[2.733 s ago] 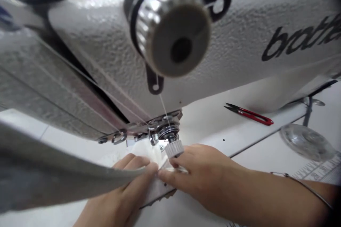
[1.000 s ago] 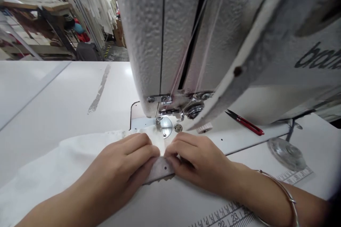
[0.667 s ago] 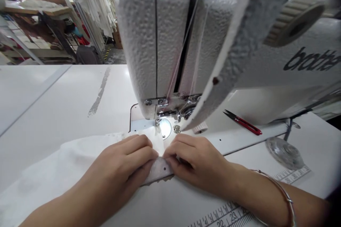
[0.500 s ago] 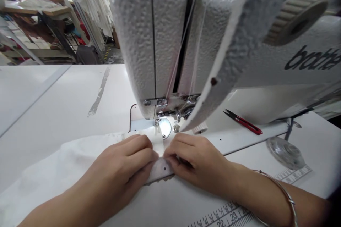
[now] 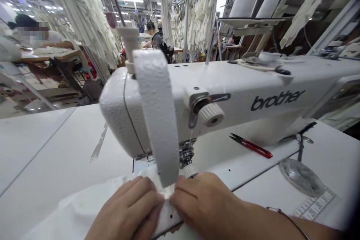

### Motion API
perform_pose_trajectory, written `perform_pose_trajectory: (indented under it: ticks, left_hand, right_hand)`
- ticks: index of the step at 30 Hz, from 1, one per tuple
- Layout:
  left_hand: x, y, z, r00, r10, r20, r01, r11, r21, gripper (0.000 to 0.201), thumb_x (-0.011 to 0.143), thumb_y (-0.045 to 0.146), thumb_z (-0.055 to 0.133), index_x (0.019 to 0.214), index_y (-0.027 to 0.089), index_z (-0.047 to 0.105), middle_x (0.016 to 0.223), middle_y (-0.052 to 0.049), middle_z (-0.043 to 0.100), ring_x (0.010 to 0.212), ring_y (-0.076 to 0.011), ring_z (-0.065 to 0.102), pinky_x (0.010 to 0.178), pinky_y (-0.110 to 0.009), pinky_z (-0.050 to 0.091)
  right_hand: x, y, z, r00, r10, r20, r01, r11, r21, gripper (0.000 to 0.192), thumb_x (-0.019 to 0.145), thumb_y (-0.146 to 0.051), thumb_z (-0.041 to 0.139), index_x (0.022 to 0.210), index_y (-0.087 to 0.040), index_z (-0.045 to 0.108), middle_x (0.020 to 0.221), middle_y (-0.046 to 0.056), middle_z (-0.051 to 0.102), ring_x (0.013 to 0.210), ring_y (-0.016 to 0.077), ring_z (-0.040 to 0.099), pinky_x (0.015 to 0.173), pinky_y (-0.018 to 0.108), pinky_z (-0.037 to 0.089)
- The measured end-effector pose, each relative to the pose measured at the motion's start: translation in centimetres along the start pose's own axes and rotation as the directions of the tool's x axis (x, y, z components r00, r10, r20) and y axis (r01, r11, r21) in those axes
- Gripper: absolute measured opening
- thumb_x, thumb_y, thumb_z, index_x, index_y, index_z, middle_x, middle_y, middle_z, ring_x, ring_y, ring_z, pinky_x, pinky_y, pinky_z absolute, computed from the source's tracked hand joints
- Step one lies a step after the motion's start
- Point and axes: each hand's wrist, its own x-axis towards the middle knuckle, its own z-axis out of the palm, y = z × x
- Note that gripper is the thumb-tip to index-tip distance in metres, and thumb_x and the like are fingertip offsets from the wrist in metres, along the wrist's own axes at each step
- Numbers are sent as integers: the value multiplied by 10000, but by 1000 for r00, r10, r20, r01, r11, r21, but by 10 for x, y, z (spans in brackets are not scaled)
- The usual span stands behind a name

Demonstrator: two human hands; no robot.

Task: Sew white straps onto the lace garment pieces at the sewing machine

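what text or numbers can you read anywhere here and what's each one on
"brother" stands in black letters on the front of the white sewing machine.
The tape measure stuck on the table at the lower right shows tick marks, but its numbers are too blurred to read.
No other text is legible.
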Motion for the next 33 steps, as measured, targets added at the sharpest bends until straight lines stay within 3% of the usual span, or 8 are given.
perform_pose_trajectory:
  ticks: [9, 13, 17, 20, 23, 26, 30, 33]
  left_hand:
    - [14, -3, -8, 990, -135, 28, 136, 989, -51, 149, 937, 225, 504, 986, 244, 643, 947, -27, 613, 866, -165, 624, 718, -263, 529]
    - [15, -11, -5, 982, -187, 12, 188, 979, -83, 171, 935, 294, 514, 931, 240, 677, 915, -25, 624, 848, -170, 629, 710, -268, 529]
    - [20, -16, -9, 986, -160, 40, 162, 985, -55, 192, 922, 321, 529, 941, 255, 708, 888, -24, 676, 821, -172, 672, 678, -252, 556]
    - [24, -17, -13, 991, -137, 12, 137, 989, -53, 186, 906, 303, 535, 890, 257, 714, 794, -6, 709, 736, -159, 698, 620, -219, 573]
    - [24, -19, -14, 993, -112, -41, 110, 993, -41, 181, 894, 312, 536, 859, 257, 704, 751, 5, 728, 659, -150, 708, 569, -192, 582]
    - [18, -26, -12, 996, -73, -59, 77, 995, 69, 166, 877, 355, 565, 896, 276, 710, 797, 2, 742, 669, -165, 716, 581, -206, 597]
    - [12, -32, -6, 995, -8, -101, 25, 985, 172, 220, 893, 385, 528, 910, 271, 715, 832, -20, 747, 727, -183, 723, 631, -215, 602]
    - [15, -29, -6, 997, 37, -64, -27, 988, 150, 304, 940, 362, 440, 842, 243, 702, 815, -35, 734, 730, -161, 715, 641, -180, 588]
  right_hand:
    - [8, 12, 0, 995, 101, 0, -101, 995, -20, 98, 856, -95, 544, 882, -160, 612, 776, 33, 646, 618, 165, 518, 510, 299, 309]
    - [19, 19, -12, 973, 173, 153, -172, 985, -20, 135, 891, -136, 559, 982, -183, 647, 856, 43, 673, 650, 172, 563, 508, 284, 347]
    - [28, 22, -21, 955, 131, 266, -129, 991, -26, 165, 860, -64, 565, 954, -164, 656, 868, 65, 682, 762, 182, 601, 598, 274, 430]
    - [26, 21, -18, 966, 126, 228, -129, 992, -1, 154, 838, -58, 579, 949, -139, 649, 825, 78, 678, 817, 196, 607, 648, 276, 458]
    - [22, 20, -11, 968, 227, 105, -241, 960, 144, 114, 859, -150, 575, 947, -146, 648, 910, 84, 692, 847, 200, 617, 729, 293, 484]
    - [22, 19, -6, 935, 352, 47, -347, 879, 327, 86, 836, -227, 590, 871, -190, 660, 898, 42, 699, 791, 185, 628, 742, 287, 487]
    - [30, 15, -8, 833, 553, 16, -526, 782, 333, 66, 761, -257, 630, 756, -195, 653, 797, 35, 691, 721, 193, 625, 692, 291, 486]
    - [34, 16, -10, 851, 518, 92, -517, 794, 320, 77, 785, -249, 597, 769, -194, 648, 795, 25, 686, 707, 173, 620, 682, 273, 488]
